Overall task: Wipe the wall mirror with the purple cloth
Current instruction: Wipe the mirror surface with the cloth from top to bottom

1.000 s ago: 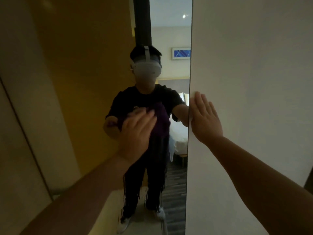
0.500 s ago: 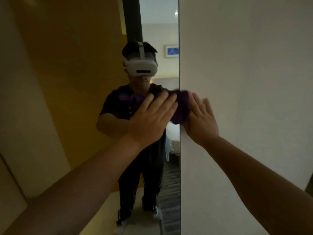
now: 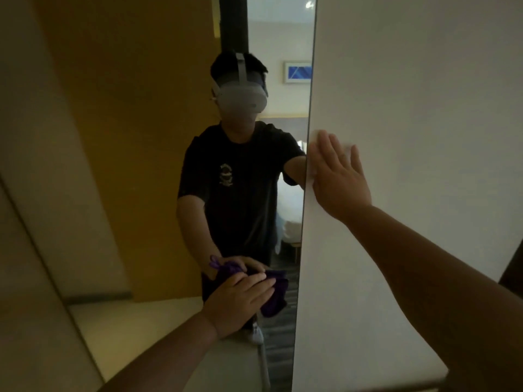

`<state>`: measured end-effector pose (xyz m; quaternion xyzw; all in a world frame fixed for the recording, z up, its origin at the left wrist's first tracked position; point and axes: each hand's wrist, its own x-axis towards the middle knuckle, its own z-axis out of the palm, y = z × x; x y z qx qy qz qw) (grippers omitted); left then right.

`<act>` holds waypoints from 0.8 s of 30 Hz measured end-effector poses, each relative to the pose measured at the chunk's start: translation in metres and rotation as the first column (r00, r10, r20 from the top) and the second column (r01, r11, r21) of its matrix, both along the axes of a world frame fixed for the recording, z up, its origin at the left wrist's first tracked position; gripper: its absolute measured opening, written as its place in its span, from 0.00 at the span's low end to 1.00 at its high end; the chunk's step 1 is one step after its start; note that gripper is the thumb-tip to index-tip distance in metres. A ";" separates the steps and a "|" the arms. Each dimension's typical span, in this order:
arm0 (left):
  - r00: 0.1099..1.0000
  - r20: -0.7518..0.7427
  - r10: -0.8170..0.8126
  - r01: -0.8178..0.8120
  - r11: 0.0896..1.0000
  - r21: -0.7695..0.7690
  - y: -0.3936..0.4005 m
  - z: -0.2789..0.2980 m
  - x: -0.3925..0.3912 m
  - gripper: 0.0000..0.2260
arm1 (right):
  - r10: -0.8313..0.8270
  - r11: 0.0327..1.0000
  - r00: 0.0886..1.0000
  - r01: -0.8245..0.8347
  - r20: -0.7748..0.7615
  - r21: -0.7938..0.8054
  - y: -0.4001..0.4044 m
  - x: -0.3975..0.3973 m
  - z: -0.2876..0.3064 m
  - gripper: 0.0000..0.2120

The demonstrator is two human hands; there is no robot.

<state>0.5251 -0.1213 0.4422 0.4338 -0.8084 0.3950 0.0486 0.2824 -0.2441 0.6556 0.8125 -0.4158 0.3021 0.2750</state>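
Note:
The wall mirror point(image 3: 141, 137) fills the left and centre of the view and reflects a person in a dark T-shirt with a headset. My left hand point(image 3: 237, 301) presses the purple cloth point(image 3: 276, 298) flat against the lower part of the glass, near the mirror's right edge. The cloth bunches out past my fingertips and its reflection shows just above. My right hand point(image 3: 338, 176) lies flat with fingers spread on the white wall point(image 3: 410, 108), right beside the mirror's edge at chest height.
The white wall panel to the right juts forward from the mirror's right edge point(image 3: 307, 165). A dark gap point(image 3: 512, 267) shows at the far right. The reflection shows a yellow wall, a bed and a framed picture behind me.
My left hand has swept the cloth down the glass from chest height to low on the mirror. My right hand stays flat on the wall by the edge.

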 end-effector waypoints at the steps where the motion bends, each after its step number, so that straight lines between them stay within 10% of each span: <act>1: 0.997 -0.072 -0.007 0.006 1.000 -0.008 0.005 0.008 -0.002 0.20 | -0.004 1.000 1.000 0.004 0.013 0.025 0.004 0.002 0.001 0.34; 11: 0.939 -0.343 0.000 -0.078 0.973 -0.215 0.106 0.081 0.072 0.17 | 0.110 0.963 0.887 -0.206 0.449 0.173 0.099 0.062 -0.054 0.29; 24: 0.880 -0.469 0.079 -0.189 0.963 -0.192 0.207 0.027 0.229 0.18 | 0.196 0.936 0.974 -0.219 0.111 0.274 0.197 0.202 -0.174 0.27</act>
